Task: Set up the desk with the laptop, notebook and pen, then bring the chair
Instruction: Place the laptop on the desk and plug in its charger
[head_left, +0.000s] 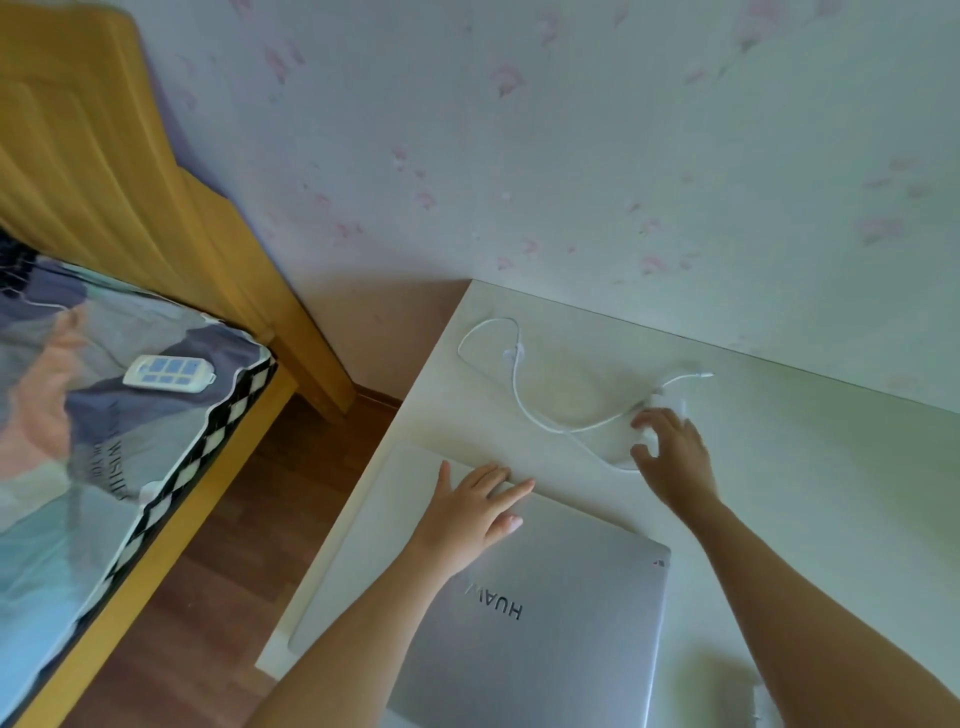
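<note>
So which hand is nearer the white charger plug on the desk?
Right. The right hand is at the charger plug, fingertips curled around it. The left hand lies flat on the closed laptop, off to the plug's left.

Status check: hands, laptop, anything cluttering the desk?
Left hand flat on closed laptop, open. Right hand open, fingers curled at white charger cable behind the laptop. Notebook, pen, chair not in view.

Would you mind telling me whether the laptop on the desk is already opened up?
No, the laptop lies closed and flat on the desk, its silver lid facing up with the left hand resting on it.
</note>
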